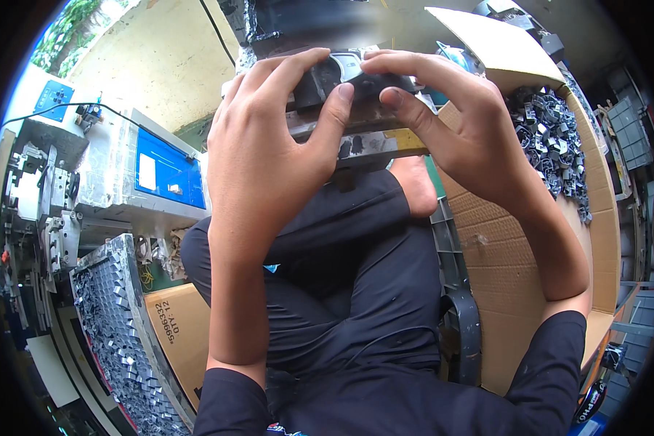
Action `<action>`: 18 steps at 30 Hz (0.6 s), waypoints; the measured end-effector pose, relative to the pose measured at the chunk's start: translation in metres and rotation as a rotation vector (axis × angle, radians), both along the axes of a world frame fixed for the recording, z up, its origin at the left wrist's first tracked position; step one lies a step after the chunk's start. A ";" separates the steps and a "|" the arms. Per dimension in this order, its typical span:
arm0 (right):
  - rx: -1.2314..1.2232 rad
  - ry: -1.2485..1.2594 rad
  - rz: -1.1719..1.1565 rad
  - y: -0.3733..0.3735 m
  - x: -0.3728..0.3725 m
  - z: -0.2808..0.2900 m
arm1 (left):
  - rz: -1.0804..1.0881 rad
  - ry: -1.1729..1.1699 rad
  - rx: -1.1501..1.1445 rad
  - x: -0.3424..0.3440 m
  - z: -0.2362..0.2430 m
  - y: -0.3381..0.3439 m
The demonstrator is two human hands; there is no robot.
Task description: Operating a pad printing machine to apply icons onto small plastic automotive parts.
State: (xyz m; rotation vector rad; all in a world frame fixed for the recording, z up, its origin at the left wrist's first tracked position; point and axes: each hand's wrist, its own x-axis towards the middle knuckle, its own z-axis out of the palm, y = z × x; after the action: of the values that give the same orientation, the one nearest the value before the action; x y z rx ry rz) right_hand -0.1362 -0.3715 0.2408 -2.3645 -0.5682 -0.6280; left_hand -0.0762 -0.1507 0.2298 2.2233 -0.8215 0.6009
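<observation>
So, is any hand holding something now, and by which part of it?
The left hand has a fingertip at the upper-left edge of a small silvery piece, the right hand one at its right edge. Whether they grip it cannot be told.

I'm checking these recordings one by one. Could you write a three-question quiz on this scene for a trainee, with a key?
1. True or false: the visible foot wears a shoe.
2. What colour is the large rectangular panel at left: A red, B blue, C yellow?
3. Where does the small silvery part lie relative to the left hand and the right hand?

Key: 1 false, it is bare; 2 B; 3 between them.
</observation>
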 end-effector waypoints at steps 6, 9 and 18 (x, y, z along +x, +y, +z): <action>-0.086 -0.129 -0.003 0.001 -0.007 0.000 | -0.030 0.069 -0.037 0.004 0.000 -0.001; -0.150 -0.146 -0.013 0.004 -0.010 0.003 | -0.032 0.126 -0.044 0.005 0.005 -0.001; -0.180 -0.119 -0.037 0.008 -0.012 0.006 | -0.060 0.249 -0.033 0.009 0.013 -0.002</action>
State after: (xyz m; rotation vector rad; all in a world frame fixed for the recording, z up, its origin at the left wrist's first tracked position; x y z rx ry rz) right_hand -0.1487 -0.3635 0.2468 -2.5223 -0.6588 -0.7669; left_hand -0.0672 -0.1523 0.2424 2.1797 -0.7404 0.2983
